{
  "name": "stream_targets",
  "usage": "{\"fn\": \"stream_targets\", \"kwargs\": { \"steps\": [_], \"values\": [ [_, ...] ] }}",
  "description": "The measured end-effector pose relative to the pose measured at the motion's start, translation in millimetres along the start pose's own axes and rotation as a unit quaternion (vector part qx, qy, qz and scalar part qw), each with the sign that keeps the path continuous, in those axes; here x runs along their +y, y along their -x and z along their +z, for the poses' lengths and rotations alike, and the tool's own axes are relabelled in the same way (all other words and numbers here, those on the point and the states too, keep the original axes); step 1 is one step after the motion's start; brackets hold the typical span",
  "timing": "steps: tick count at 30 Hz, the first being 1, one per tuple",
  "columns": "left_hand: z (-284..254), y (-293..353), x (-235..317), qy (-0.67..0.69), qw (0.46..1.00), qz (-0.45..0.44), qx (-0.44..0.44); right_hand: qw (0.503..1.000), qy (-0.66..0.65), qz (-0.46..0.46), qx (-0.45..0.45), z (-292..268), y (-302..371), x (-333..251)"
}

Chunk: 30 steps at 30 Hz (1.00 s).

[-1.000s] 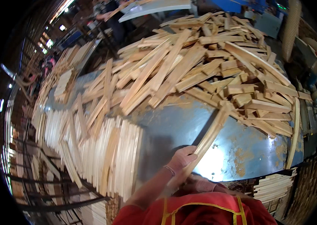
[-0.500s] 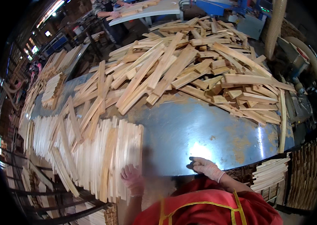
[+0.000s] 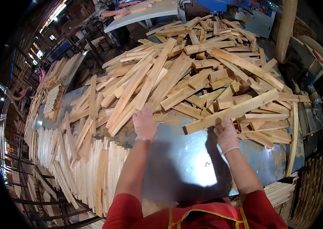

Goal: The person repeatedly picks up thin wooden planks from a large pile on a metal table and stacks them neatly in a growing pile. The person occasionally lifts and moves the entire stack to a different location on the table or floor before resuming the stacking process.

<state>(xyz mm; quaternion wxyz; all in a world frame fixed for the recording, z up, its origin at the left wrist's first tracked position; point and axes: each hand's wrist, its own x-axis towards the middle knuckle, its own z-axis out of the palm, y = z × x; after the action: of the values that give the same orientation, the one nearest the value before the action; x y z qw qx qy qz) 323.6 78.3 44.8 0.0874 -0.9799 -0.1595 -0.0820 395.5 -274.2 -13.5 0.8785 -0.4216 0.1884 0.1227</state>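
My right hand, in a pale glove, grips the lower edge of a long wooden board. That board slants across the front of a heap of loose boards, its left end low over the metal tabletop. My left hand, also gloved, reaches to the heap's near edge. Its fingers lie stretched over the near end of another wide board, which is still among the others. The fingertips partly cover that board's end.
Pale strips stand in a tight row at the left front, with a few loose boards leaning across them. A co-worker's hand is at a white table at the back. A ribbed hose hangs at the right.
Both hands have moved forward from the table's front edge to the heap. My right hand has taken hold of a board, now slanting across the front of the heap. The view has shifted slightly.
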Motion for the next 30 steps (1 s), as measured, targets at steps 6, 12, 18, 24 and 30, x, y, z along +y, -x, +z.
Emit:
{"fn": "stream_targets", "kwargs": {
  "steps": [6,12,18,24,30],
  "values": [
    [7,-23,-23,0.027,0.999,0.017,-0.008,0.994,0.079,0.01,0.081,48,-1,10],
    [13,167,-38,0.684,0.697,-0.125,-0.175,0.964,0.253,0.003,-0.083,29,35,27],
    [-59,327,8,0.698,0.662,-0.229,-0.15,0.886,0.394,0.123,-0.211,-14,181,144],
    [-64,444,-30,0.35,0.833,-0.203,-0.377,0.641,0.68,0.125,-0.333,35,259,222],
    [-48,450,-77,0.142,0.965,-0.125,-0.182,0.581,0.679,0.115,-0.434,84,276,278]
  ]
}}
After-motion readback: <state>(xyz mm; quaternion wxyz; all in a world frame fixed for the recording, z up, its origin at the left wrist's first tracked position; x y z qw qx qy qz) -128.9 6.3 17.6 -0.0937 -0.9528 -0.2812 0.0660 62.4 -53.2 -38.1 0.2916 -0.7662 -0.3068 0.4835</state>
